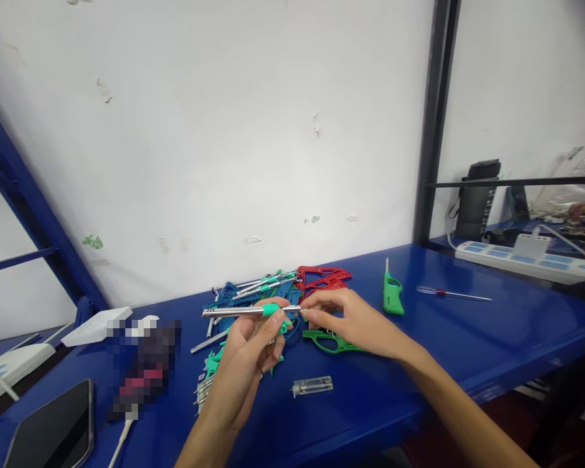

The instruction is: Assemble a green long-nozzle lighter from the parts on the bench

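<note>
My left hand (253, 344) is closed around a lighter nozzle, a silver metal tube (234, 312) with a teal collar (270, 310), held nearly level above the table. My right hand (341, 318) pinches the right end of this nozzle between thumb and fingers. Below my right hand lies a green lighter handle shell (336, 343). Behind both hands is a pile of blue shells (229, 292), red shells (324, 278) and more metal tubes. A clear fuel tank (314, 385) rests on the table in front. Teal parts (213, 361) are partly hidden by my left hand.
An assembled green lighter (393, 296) and a screwdriver (448, 294) lie to the right on the blue table (380, 403). A phone (53, 426), a white box (95, 328) and a power strip (14, 374) are at left. Another strip (526, 260) and a bottle (476, 198) stand beyond the black frame.
</note>
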{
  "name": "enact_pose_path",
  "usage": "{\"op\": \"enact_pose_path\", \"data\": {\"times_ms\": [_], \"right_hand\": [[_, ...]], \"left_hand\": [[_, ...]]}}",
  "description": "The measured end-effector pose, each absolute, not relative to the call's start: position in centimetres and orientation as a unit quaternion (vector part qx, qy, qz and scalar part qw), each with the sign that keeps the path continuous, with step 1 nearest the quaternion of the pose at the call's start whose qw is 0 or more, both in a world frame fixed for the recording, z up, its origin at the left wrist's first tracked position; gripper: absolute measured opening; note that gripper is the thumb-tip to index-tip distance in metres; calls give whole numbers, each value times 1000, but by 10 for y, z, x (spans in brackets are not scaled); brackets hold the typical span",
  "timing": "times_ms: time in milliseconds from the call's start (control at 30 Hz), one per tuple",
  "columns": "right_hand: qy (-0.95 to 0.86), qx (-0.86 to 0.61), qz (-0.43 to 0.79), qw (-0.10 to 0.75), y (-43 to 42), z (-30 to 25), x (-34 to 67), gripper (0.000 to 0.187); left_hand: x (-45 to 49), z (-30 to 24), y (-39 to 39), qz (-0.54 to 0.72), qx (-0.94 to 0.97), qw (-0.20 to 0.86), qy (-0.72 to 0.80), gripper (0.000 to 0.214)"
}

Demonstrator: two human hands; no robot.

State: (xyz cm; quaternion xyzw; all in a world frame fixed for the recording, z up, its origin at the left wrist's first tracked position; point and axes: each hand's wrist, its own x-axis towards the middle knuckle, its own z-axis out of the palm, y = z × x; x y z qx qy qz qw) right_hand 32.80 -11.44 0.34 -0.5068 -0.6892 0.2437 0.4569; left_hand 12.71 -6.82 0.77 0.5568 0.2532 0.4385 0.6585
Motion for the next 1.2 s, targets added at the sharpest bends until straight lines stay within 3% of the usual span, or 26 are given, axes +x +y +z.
{"op": "enact_pose_path", "data": {"times_ms": [200,533,733,933,1200], "right_hand": [[-697,-502,251,446,-113,1,328,28],[-662,-425,467,403,-121,1,345,40],[-623,-384,507,455,-123,6,345,53],[-572,-358,522,521,-120,7,349,26],[-568,-311,523,554,-120,6,352,31]], "left_hand": [[127,7,-65,450,533,668,260,56],[126,5,-59,442,536,660,285,68],[122,1,-53,386,535,688,302,50],[120,5,-55,301,542,733,281,51],[119,1,-56,300,572,716,265,54]]}}
